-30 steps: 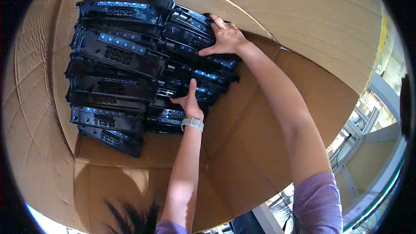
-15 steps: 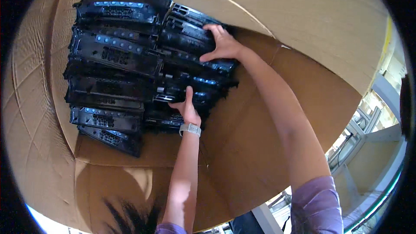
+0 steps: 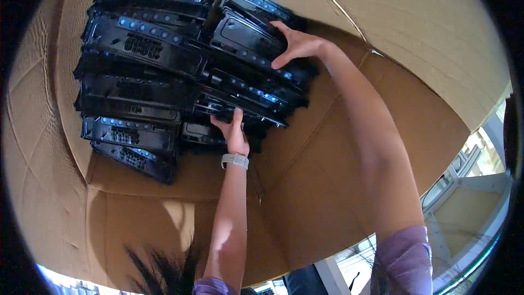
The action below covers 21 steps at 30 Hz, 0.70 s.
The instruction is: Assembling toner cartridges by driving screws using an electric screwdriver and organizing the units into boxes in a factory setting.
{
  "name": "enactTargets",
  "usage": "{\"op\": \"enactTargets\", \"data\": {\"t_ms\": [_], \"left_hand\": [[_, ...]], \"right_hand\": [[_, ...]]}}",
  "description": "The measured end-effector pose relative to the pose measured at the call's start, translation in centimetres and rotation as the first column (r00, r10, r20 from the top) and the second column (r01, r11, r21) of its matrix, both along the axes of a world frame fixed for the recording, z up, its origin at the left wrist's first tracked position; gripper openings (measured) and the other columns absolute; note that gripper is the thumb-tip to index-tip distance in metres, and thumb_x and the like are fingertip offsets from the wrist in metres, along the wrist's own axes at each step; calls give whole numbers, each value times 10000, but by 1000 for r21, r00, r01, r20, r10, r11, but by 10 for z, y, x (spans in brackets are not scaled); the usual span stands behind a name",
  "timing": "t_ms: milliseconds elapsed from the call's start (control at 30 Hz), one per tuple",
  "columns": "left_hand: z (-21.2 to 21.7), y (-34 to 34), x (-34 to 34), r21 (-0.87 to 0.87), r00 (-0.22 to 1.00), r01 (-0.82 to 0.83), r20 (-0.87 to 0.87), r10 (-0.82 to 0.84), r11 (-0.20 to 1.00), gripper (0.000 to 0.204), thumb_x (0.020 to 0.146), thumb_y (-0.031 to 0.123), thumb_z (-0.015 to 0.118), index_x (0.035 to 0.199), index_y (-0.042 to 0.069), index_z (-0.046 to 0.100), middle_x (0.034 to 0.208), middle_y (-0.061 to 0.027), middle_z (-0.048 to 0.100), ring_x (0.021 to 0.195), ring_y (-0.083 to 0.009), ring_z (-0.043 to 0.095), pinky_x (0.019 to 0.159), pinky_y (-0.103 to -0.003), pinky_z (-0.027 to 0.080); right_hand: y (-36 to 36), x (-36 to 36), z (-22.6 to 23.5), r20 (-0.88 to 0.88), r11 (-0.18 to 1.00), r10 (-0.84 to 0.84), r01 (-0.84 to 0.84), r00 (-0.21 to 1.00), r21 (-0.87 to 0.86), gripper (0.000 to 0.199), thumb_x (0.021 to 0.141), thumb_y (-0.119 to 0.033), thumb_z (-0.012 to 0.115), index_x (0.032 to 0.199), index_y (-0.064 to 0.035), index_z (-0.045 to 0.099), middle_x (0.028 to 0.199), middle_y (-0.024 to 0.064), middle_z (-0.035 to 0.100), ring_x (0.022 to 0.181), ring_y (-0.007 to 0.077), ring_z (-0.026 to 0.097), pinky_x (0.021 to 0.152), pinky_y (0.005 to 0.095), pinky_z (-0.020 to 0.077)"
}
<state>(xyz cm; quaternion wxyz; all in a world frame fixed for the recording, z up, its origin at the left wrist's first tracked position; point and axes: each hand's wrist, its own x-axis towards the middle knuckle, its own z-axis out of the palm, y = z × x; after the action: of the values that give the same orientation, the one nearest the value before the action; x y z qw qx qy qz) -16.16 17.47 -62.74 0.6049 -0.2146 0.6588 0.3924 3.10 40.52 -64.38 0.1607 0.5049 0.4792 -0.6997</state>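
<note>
Hands [image 3: 233, 134] [image 3: 297, 43] grip black panels' [image 3: 245, 84] edges; box [image 3: 338, 175] open rt.

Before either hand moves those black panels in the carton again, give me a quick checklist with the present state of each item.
1. Left hand on the lower end of the right-hand stack of black panels: ok, fingers at its edge.
2. Right hand on the top panel of that stack: ok, fingers spread on its end.
3. Grip firm enough to lift: cannot tell, the fingers' undersides are hidden.
4. Right-hand stack square: not ok, panels lie fanned and slanted.
5. Left-hand stack free of the hands: ok, neither hand touches it.
6. Cardboard box wall beside the right stack bare: ok.
</note>
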Motion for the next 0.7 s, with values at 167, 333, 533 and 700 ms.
{"op": "enactTargets", "data": {"t_ms": [167,333,533,700], "left_hand": [[0,-26,-22,11,998,-50,32,50,999,991,779,225,737,1460,258,18,1358,27,354,1106,-121,426,887,-270,385],[-12,-43,-30,98,954,-152,274,120,984,778,871,336,617,1460,239,117,1409,18,327,1222,-169,387,992,-334,351],[-12,-77,-49,303,966,-71,259,-10,950,614,919,335,523,1435,175,231,1424,-25,338,1290,-217,339,1069,-400,286],[0,-62,-50,-49,904,-159,393,165,986,521,945,442,393,1375,149,371,1399,-40,391,1277,-258,372,1057,-410,314]], "right_hand": [[-13,-30,29,-128,998,-1,-7,992,-62,1230,511,-318,880,1426,-21,114,1331,170,410,1249,271,375,1066,347,278],[-44,-27,22,-151,967,-115,76,982,-242,1252,510,-316,872,1440,-40,80,1390,170,336,1290,268,310,1083,357,226],[-80,-72,51,-169,968,-63,19,984,-251,1220,526,-243,861,1449,-82,80,1357,162,413,1254,292,388,1058,402,303],[-89,-63,59,-131,965,-78,42,988,-260,1281,518,-238,877,1460,-102,19,1415,139,319,1310,260,290,1080,378,238]]}}
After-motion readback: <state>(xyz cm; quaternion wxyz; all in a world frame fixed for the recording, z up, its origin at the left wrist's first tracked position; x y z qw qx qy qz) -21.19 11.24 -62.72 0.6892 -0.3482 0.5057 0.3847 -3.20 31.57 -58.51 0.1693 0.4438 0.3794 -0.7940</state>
